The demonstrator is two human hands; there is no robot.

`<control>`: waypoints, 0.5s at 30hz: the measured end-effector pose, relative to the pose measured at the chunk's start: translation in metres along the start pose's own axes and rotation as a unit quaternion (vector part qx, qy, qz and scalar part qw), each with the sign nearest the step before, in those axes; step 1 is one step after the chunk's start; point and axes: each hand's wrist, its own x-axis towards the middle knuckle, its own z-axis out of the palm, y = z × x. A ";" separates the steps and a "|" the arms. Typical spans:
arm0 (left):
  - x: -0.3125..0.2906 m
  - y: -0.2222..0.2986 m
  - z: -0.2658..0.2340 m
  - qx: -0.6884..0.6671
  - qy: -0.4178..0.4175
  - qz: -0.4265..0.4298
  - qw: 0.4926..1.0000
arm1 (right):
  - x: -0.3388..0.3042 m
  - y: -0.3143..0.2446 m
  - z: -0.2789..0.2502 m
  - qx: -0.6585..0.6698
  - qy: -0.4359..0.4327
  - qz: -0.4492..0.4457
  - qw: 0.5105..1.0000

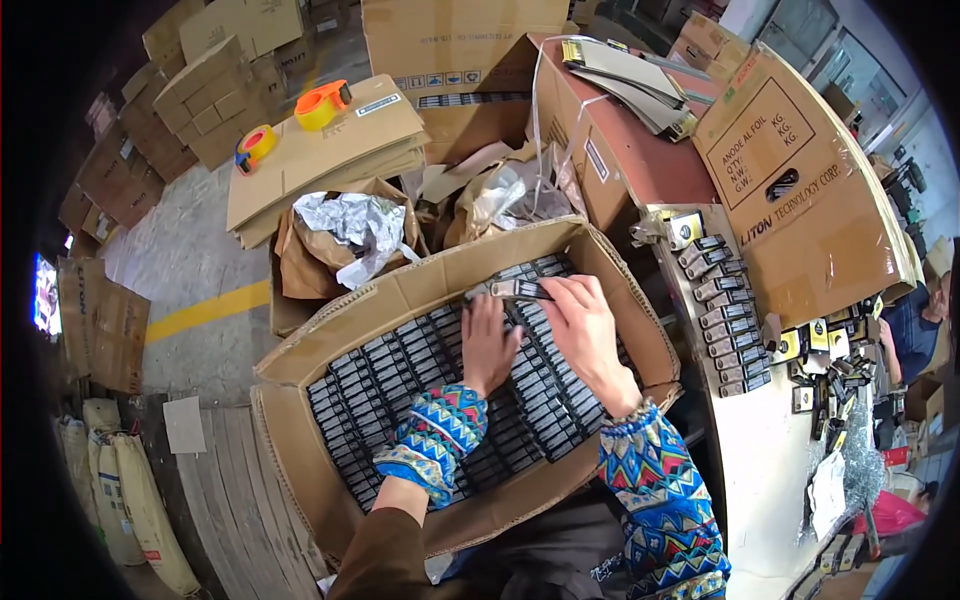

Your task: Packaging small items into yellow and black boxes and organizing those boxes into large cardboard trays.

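Observation:
An open cardboard box stands in front of me, filled with tight rows of small black-and-silver packages. At its far side my right hand is closed around the right end of a short dark package with a pale label. My left hand lies palm down over the rows, fingers stretched out and thumb apart. Its fingertips come close to the left end of that package, where the picture is slightly blurred; whether they touch it I cannot tell. Patterned sleeve covers are on both forearms.
To the right, a table bears a row of similar packages and a scattered pile. An upright carton borders it. Beyond the box stand cartons with crumpled wrapping. Tape dispensers lie on flattened cardboard at far left.

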 end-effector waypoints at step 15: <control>-0.093 0.062 0.014 -0.373 0.012 -0.353 0.858 | -0.076 -0.032 -0.110 0.035 0.054 0.229 0.971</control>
